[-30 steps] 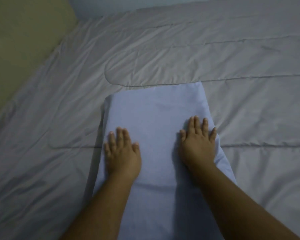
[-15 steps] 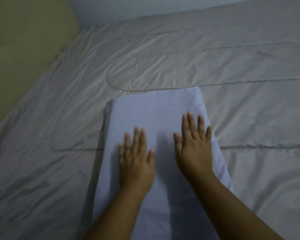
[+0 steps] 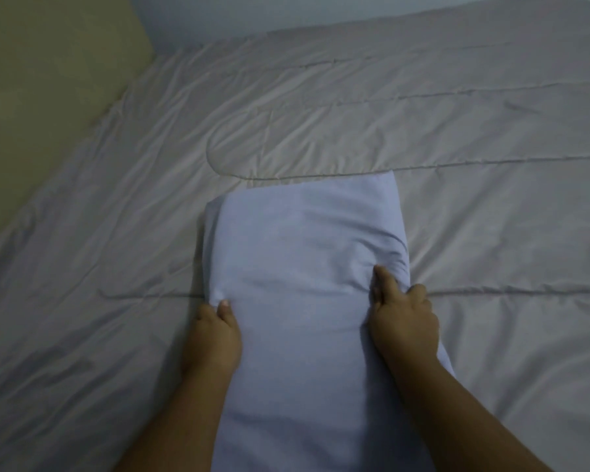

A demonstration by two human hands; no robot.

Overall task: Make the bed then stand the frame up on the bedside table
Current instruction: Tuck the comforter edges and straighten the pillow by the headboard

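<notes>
A folded pale blue sheet (image 3: 304,253) lies lengthwise on the grey quilted bedcover (image 3: 457,114), reaching from the middle of the bed toward me. My left hand (image 3: 213,335) grips its left edge, thumb on top and fingers tucked under the fold. My right hand (image 3: 402,311) grips its right edge, bunching the cloth into creases under the thumb. No frame or bedside table is in view.
A beige padded headboard (image 3: 41,80) stands at the upper left, along the bed's left side. A pale wall (image 3: 286,8) runs behind the bed. The bedcover spreads wide to the right and the far side.
Both hands lay flat on top of the folded sheet before. They have slid out to its two side edges and curled round them, wrinkling the cloth.
</notes>
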